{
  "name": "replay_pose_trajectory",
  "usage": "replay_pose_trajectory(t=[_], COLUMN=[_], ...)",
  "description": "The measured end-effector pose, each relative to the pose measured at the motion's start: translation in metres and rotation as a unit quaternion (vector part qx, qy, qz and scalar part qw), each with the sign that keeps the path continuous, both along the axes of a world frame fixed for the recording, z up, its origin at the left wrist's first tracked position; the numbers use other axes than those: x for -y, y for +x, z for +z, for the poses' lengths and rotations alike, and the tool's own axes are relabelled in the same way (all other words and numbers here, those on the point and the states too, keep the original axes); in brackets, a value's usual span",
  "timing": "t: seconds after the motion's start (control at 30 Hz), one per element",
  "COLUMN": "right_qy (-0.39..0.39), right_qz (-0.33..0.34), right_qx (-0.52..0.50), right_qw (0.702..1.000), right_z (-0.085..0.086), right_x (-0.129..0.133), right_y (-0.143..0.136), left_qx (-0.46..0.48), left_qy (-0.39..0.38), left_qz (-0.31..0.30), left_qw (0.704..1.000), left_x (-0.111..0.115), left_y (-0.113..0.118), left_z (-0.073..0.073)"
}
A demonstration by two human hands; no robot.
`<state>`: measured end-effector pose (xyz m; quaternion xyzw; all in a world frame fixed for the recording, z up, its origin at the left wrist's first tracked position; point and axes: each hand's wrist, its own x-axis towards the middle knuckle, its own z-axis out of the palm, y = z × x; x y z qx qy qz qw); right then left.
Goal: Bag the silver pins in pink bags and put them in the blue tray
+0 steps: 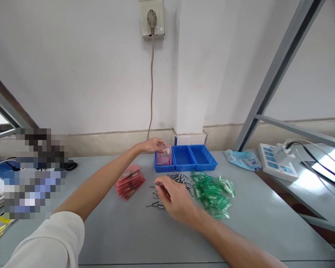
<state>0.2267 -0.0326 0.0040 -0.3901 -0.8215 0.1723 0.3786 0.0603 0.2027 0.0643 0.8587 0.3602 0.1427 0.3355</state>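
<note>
My left hand (154, 144) reaches over the left blue bin (164, 168), fingers closed at a small clear plastic bag (166, 151) lying on a pink bag (163, 160) inside. My right hand (175, 197) is over a pile of small metal pins (180, 178), thumb and fingers pinched together; what they hold, if anything, is hidden. Left of the pile lies a fanned stack of pink bags (130, 182). To its right is a heap of green plastic bags (213, 193).
Two more blue bins, a middle one (183, 158) and a right one (203, 156), stand beside the left one. A blue-white packet (242, 160) and a power strip (277, 163) lie at right. A slanted metal post (265, 93) rises there. A blurred person (36, 178) is at far left.
</note>
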Motion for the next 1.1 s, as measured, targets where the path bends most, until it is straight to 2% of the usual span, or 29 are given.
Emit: replay_pose_trajectory(t=[0.23, 0.4, 0.63, 0.73, 0.8, 0.9, 1.0, 1.1], right_qy=[-0.016, -0.029, -0.016, -0.017, -0.016, -0.005, -0.003, -0.012], right_qz=[-0.004, -0.012, -0.017, -0.015, -0.016, -0.017, -0.017, -0.014], right_qx=[0.019, 0.020, 0.019, 0.030, 0.031, 0.026, 0.025, 0.037], right_qw=[1.000, 0.999, 1.000, 0.999, 0.999, 1.000, 1.000, 0.999], right_z=[0.003, 0.004, -0.003, -0.007, -0.008, -0.008, -0.006, -0.003], right_x=[-0.001, -0.002, -0.004, -0.004, -0.004, -0.005, -0.005, -0.003], right_y=[-0.001, -0.003, -0.004, -0.005, -0.005, -0.004, -0.004, -0.005], left_qx=[-0.053, -0.103, -0.142, -0.140, -0.129, -0.099, -0.090, -0.179], left_qy=[0.052, 0.125, 0.178, 0.186, 0.197, 0.230, 0.247, 0.192], left_qz=[-0.009, 0.017, 0.021, 0.019, 0.020, 0.041, 0.081, 0.153], left_qw=[0.997, 0.987, 0.974, 0.972, 0.972, 0.967, 0.962, 0.953], left_x=[-0.001, 0.001, 0.004, 0.008, 0.015, 0.035, 0.064, 0.092], left_y=[0.002, 0.005, 0.008, 0.007, 0.004, -0.012, -0.045, -0.086], left_z=[-0.014, -0.019, -0.028, -0.029, -0.023, -0.007, 0.011, 0.017])
